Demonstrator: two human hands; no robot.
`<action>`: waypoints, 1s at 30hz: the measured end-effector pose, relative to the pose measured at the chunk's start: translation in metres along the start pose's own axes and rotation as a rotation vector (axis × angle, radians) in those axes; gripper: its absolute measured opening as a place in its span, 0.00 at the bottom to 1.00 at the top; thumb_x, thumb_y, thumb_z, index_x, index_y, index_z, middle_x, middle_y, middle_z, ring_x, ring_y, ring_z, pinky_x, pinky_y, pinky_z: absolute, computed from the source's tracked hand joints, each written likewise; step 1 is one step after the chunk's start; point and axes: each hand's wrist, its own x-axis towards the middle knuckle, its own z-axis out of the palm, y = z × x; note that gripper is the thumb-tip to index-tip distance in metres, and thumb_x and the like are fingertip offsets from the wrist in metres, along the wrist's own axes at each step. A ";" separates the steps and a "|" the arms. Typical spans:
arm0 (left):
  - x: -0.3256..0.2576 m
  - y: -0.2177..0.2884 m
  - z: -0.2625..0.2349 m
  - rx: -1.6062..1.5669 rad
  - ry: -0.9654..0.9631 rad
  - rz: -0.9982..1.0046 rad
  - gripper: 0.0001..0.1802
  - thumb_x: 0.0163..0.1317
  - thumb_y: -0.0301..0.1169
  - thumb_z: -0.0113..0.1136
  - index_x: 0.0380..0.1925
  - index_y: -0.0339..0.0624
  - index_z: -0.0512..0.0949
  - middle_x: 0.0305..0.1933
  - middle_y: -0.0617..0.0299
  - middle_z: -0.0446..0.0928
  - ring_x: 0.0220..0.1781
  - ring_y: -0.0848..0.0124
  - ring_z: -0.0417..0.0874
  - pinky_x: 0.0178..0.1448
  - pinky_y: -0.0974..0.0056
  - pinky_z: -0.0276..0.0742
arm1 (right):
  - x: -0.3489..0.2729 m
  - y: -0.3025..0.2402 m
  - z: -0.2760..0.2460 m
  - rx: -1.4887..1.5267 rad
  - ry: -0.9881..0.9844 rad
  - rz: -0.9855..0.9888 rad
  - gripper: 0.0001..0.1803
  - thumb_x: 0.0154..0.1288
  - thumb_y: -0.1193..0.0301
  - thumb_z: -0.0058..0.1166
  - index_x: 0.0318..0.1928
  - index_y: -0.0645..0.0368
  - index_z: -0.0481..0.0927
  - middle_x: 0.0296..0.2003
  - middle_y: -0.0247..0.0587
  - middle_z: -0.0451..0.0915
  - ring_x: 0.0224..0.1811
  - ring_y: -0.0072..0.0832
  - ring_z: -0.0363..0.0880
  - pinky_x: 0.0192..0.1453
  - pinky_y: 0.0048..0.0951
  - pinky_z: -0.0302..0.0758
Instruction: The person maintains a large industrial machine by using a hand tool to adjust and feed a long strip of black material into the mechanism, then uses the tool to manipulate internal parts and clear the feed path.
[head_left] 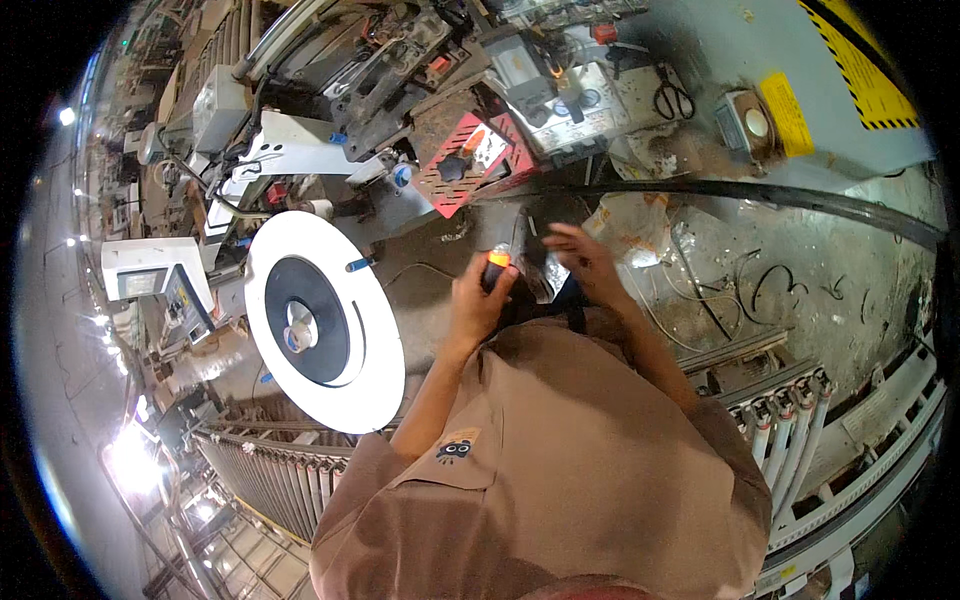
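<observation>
My left hand (478, 305) is closed around a black-and-orange handled tool (496, 264), held upright in front of my body. Its working end is too blurred to make out. To the right of it, my right hand (592, 265) is raised with fingers stretched and slightly spread, a little smeared by motion. Nothing shows in that hand. Between and below the two hands is a pale, shiny piece (556, 272) whose kind I cannot tell. Just beyond my hands lies a red slotted metal plate (462, 165) with a dark knob-like part on it.
At left stands a large white disc reel (375, 300) with a dark hub, close to my left forearm. A black cable (780, 192) crosses beyond my hands. Scissors (673, 98) lie on the far bench. Roller conveyors (270, 465) run on both sides; loose wires (765, 285) lie on the floor.
</observation>
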 end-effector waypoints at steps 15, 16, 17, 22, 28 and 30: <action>0.077 -0.059 -0.094 -0.016 -0.037 0.060 0.26 0.77 0.52 0.56 0.51 0.36 0.78 0.28 0.57 0.79 0.28 0.68 0.81 0.34 0.59 0.75 | 0.140 -0.040 0.114 0.088 -0.096 0.151 0.19 0.78 0.58 0.58 0.52 0.63 0.86 0.47 0.38 0.88 0.50 0.24 0.82 0.57 0.30 0.77; 0.085 -0.063 -0.107 -0.085 0.011 0.036 0.25 0.78 0.51 0.54 0.54 0.37 0.78 0.28 0.57 0.80 0.28 0.69 0.82 0.34 0.60 0.76 | 0.147 -0.046 0.123 0.058 -0.052 0.144 0.20 0.78 0.57 0.58 0.53 0.63 0.85 0.48 0.39 0.87 0.50 0.25 0.82 0.58 0.30 0.77; 0.094 -0.068 -0.121 -0.155 0.056 0.012 0.25 0.79 0.49 0.52 0.57 0.37 0.77 0.27 0.57 0.80 0.28 0.69 0.82 0.33 0.61 0.77 | 0.153 -0.039 0.122 -0.101 -0.075 0.096 0.22 0.77 0.57 0.59 0.57 0.62 0.83 0.52 0.44 0.87 0.54 0.31 0.84 0.59 0.33 0.78; 0.128 -0.123 -0.200 -0.388 0.358 -0.050 0.24 0.82 0.43 0.48 0.62 0.33 0.76 0.31 0.62 0.80 0.29 0.77 0.78 0.33 0.68 0.74 | 0.183 -0.076 0.138 -0.793 -0.060 -0.092 0.16 0.76 0.60 0.59 0.53 0.58 0.86 0.50 0.51 0.87 0.52 0.49 0.85 0.58 0.42 0.79; 0.145 -0.175 -0.265 0.103 0.788 -0.129 0.22 0.80 0.38 0.50 0.63 0.32 0.76 0.59 0.42 0.80 0.59 0.48 0.79 0.66 0.52 0.71 | 0.198 -0.100 0.102 -0.920 0.192 -0.114 0.12 0.76 0.65 0.60 0.50 0.59 0.87 0.44 0.47 0.89 0.49 0.43 0.87 0.55 0.43 0.81; 0.141 -0.201 -0.276 0.166 0.822 -0.308 0.22 0.79 0.38 0.52 0.62 0.32 0.76 0.55 0.41 0.80 0.57 0.47 0.80 0.62 0.49 0.73 | 0.206 -0.106 0.080 -0.954 0.265 -0.122 0.11 0.76 0.67 0.60 0.50 0.59 0.87 0.43 0.48 0.89 0.49 0.42 0.88 0.54 0.43 0.82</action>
